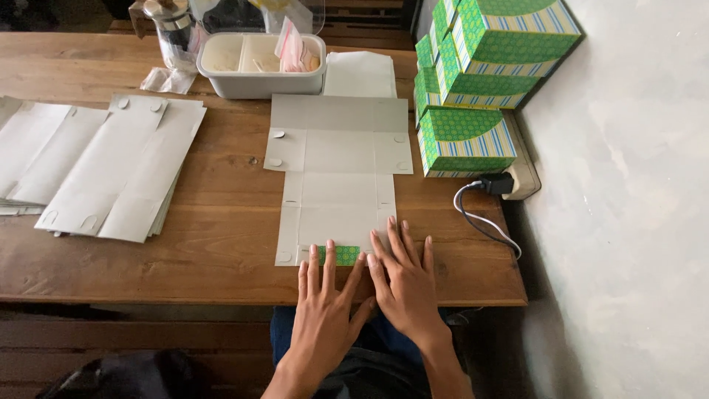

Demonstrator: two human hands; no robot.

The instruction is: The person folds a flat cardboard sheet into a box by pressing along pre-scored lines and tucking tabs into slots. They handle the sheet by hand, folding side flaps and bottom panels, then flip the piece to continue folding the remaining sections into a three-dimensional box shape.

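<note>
at table edge, left hand (323, 307) and right hand (405, 279), both flat, fingers spread, press box blank (336, 174) flap; keep pressure even along crease.

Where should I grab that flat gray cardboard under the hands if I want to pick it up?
Probably the flat box cardboard is best taken by its bare right edge, coming from the right side. It lies flat with nothing on that side. The left hand and right hand press its near flap down, so that end is covered.

Box-folding workshop: stacked cartons (473, 81), flat blanks (111, 170)
</note>
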